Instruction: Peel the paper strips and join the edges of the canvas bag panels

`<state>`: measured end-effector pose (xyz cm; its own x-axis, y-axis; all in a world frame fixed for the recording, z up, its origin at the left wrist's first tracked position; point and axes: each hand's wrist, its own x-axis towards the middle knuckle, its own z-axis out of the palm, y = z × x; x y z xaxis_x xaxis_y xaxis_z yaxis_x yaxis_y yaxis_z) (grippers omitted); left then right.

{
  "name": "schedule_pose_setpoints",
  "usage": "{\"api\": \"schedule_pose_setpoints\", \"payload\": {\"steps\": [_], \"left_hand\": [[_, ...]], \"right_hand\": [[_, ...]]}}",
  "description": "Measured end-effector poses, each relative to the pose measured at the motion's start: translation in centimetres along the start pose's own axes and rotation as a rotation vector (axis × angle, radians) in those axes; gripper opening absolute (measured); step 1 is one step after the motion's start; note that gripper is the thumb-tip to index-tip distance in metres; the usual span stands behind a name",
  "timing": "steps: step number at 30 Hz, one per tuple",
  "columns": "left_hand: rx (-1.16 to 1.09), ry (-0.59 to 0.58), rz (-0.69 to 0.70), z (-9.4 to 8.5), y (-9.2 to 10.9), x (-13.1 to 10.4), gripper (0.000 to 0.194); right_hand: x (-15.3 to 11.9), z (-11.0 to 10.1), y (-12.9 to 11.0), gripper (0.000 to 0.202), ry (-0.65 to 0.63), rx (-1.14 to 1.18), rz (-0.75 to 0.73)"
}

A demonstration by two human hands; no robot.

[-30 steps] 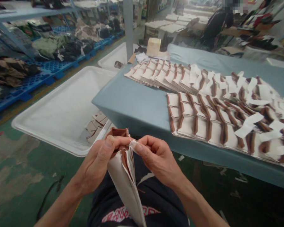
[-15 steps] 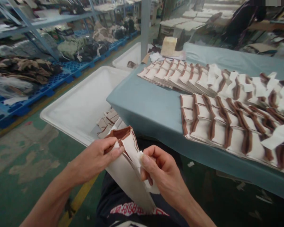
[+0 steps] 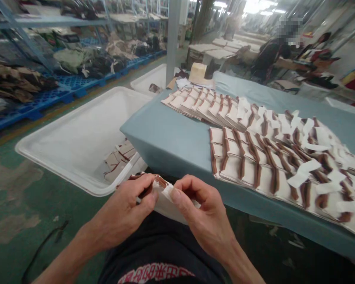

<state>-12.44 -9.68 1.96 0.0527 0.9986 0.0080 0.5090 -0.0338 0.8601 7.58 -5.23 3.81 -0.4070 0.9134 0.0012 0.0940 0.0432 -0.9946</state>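
Observation:
Both hands are close together above my lap, at the near edge of the table. My left hand (image 3: pixel 133 205) is closed on a white fabric piece with brown edging (image 3: pixel 173 209), gripping it near its brown-lined top. My right hand (image 3: pixel 199 209) pinches a strip of white backing (image 3: pixel 167 192) at the edge of the same piece. Much of the piece is hidden behind my fingers. Several similar white pieces with brown edges (image 3: pixel 248 167) lie overlapped in rows on the table, some with loose white strips (image 3: pixel 304 173) on top.
The table with a blue-grey cover (image 3: pixel 165 138) is ahead and right. A white plastic bin (image 3: pixel 68 134) to the left holds several like pieces (image 3: pixel 121 157). Blue pallets (image 3: pixel 65 88) with cloth bundles stand at far left. A person (image 3: pixel 272 55) is in the background.
The piece has been raised and tilted flatter, and its opening faces me less. My right hand has moved up beside my left. The view has tipped upward, showing more of the room.

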Motion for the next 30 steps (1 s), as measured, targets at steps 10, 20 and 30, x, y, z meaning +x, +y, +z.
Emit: {"api": "schedule_pose_setpoints", "payload": {"steps": [10,20,30], "left_hand": [[-0.056,0.048,0.097,2.2,1.2,0.7,0.026],[-0.124,0.003,0.041,2.6,1.0,0.6,0.024],[-0.25,0.011,-0.006,3.1,0.9,0.3,0.023]], "right_hand": [[0.0,-0.9,0.6,0.029,0.02,-0.116,0.068],[-0.4,-0.8,1.3,0.023,0.076,-0.222,0.14],[-1.1,0.5,2.3,0.02,0.216,-0.153,0.041]]}}
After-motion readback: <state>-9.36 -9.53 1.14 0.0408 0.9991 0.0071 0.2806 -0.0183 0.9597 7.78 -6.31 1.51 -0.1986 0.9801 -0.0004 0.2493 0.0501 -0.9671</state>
